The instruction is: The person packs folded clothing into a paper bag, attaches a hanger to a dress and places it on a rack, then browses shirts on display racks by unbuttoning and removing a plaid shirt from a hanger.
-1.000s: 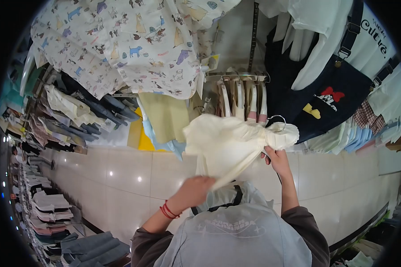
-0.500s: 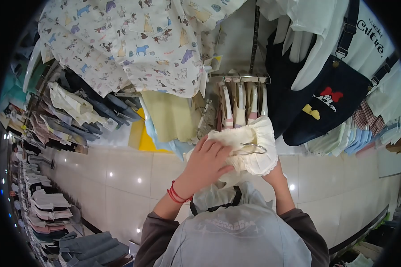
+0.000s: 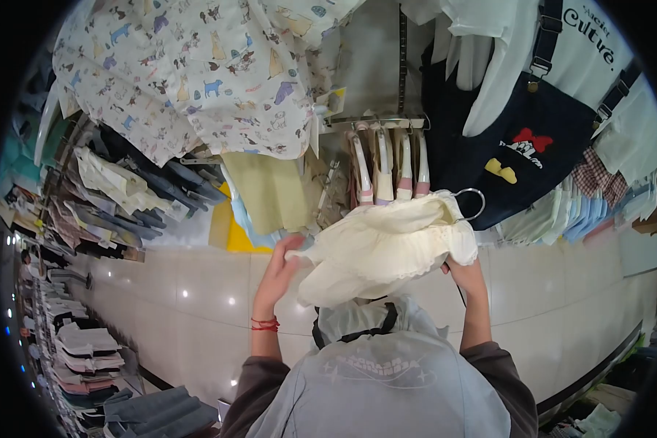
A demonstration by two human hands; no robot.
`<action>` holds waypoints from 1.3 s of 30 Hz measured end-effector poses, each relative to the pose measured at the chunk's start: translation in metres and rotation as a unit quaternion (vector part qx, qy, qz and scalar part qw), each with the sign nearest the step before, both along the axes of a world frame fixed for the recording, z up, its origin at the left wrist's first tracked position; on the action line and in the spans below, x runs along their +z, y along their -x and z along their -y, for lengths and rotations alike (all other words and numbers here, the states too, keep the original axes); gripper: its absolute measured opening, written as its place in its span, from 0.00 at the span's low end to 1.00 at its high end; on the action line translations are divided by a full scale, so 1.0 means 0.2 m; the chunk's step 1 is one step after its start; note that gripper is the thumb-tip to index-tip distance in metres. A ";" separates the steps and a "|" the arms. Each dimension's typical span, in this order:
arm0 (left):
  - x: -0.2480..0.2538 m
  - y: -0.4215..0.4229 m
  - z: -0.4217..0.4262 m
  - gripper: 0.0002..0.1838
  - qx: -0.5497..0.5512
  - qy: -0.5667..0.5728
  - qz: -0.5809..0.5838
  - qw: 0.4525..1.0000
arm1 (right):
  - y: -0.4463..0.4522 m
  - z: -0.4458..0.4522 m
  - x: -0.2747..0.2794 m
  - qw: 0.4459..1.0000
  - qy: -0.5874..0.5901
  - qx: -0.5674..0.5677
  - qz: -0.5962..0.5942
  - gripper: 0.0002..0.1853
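Observation:
A small cream dress (image 3: 387, 252) with a frilly, lace-edged collar is stretched sideways between my hands. From its right end sticks out the metal hook (image 3: 477, 206) of a hanger; the rest of that hanger is hidden in the cloth. My left hand (image 3: 276, 271), with red cords at the wrist, pinches the hem at the left end. At the collar end, my right hand (image 3: 466, 274) grips from below, its fingers partly covered by the fabric. Just beyond the dress, several garments on white hangers (image 3: 384, 164) hang from a metal rail (image 3: 387, 122).
A white animal-print shirt (image 3: 204, 80) hangs at upper left, above a pale green garment (image 3: 266, 190). At upper right hangs a dark overall (image 3: 529, 153) with a red bow. More clothes line a rack (image 3: 84, 343) at lower left, beside the tiled floor (image 3: 197, 292).
My left hand has moved left from on top of the bunched dress to its hem. The dress is now spread out, and the hook has turned to point right.

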State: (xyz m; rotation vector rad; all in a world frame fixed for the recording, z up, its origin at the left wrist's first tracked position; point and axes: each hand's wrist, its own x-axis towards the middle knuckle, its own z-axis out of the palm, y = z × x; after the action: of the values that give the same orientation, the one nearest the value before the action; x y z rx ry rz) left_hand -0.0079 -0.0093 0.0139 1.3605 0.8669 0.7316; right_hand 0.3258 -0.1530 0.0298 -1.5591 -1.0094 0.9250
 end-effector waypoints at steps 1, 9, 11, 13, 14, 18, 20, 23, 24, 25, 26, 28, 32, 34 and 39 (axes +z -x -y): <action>-0.11 0.06 0.00 0.36 0.012 0.209 0.143 0.967 | 0.01 0.00 0.01 0.999 -0.001 -0.021 -0.040 0.03; -0.12 -0.17 0.21 0.28 -0.006 -0.064 0.125 0.990 | 0.02 -0.05 -0.05 0.995 -0.030 -0.017 -0.098 0.06; -0.10 -0.17 0.20 0.26 0.056 -0.098 0.064 0.992 | 0.03 -0.05 -0.02 0.995 -0.046 -0.027 -0.087 0.06; -0.19 -0.06 0.15 0.23 0.095 -0.319 -0.200 0.922 | 0.04 -0.04 0.03 0.996 -0.054 -0.058 -0.051 0.07; -0.11 -0.04 0.15 0.19 0.094 -0.426 -0.265 0.860 | 0.01 -0.04 0.03 0.998 -0.033 -0.039 -0.033 0.07; 0.12 0.02 0.12 0.18 0.067 -0.188 -0.329 0.923 | -0.04 0.02 -0.03 0.996 0.009 -0.039 -0.076 0.08; 0.14 0.04 0.11 0.18 0.080 -0.139 -0.285 0.945 | -0.03 0.04 -0.03 0.990 -0.005 -0.058 -0.128 0.09; 0.02 0.08 0.08 0.24 0.062 0.039 -0.002 0.997 | -0.01 0.05 -0.02 0.980 -0.016 -0.066 -0.186 0.11; -0.01 0.10 0.11 0.27 0.022 0.041 0.121 0.992 | -0.02 0.04 -0.02 0.974 -0.007 -0.073 -0.216 0.12; 0.03 0.06 0.16 0.29 -0.021 0.042 0.242 0.969 | -0.04 0.04 -0.03 0.966 0.002 -0.081 -0.245 0.13; 0.07 0.03 0.20 0.31 -0.063 0.043 0.359 0.930 | -0.06 0.05 -0.05 0.969 -0.007 -0.043 -0.243 0.14; 0.14 -0.05 0.23 0.33 -0.064 0.075 0.452 0.887 | -0.11 0.07 -0.09 0.970 -0.019 0.033 -0.238 0.16; 0.28 -0.20 0.22 0.30 0.152 0.039 0.201 0.967 | 0.00 0.05 0.00 0.977 0.008 -0.024 -0.210 0.17; 0.22 -0.16 0.19 0.28 0.155 0.125 0.272 0.941 | 0.02 0.05 0.01 0.976 -0.001 -0.046 -0.214 0.17; 0.33 -0.16 0.20 0.26 0.111 0.298 0.452 0.834 | -0.02 0.11 -0.09 0.972 -0.027 -0.078 -0.219 0.17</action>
State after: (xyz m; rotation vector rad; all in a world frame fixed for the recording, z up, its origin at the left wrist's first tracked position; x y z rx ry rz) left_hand 0.0243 -0.0498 0.0798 0.2550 0.4049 1.0412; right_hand 0.3299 -0.1755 0.0109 -1.2895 -0.5858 1.0616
